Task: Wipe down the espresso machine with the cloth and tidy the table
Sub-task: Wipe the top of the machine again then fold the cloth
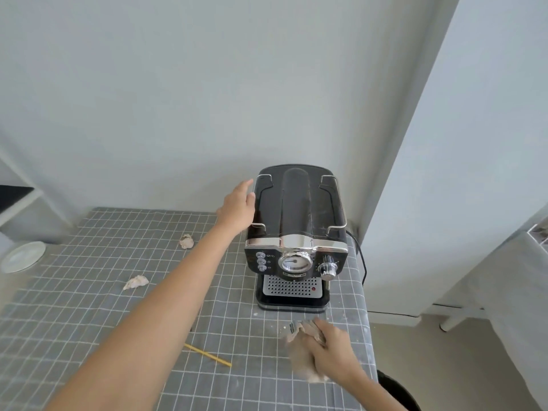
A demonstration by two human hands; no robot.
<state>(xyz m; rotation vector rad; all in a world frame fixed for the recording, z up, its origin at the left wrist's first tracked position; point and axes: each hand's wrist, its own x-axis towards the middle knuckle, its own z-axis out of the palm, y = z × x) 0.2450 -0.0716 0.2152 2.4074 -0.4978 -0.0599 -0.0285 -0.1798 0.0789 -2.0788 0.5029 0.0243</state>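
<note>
A black and chrome espresso machine (298, 229) stands at the far right of the table (89, 307), which wears a grey checked cloth. My left hand (237, 207) rests flat against the machine's upper left side, fingers spread. My right hand (332, 350) grips a crumpled brownish cloth (299, 355) on the tabletop just in front of the machine's drip tray. Two crumpled paper wads (186, 241) (136, 282) lie to the left. A thin yellow stick (209, 355) lies near the table's middle front, and white crumbs speckle the surface by the cloth.
A white plate (22, 256) sits at the table's left edge. The machine's black cord (362, 259) hangs off the right edge beside a white wall corner. A dark round bin (397, 390) stands on the floor at the lower right. White furniture fills the right side.
</note>
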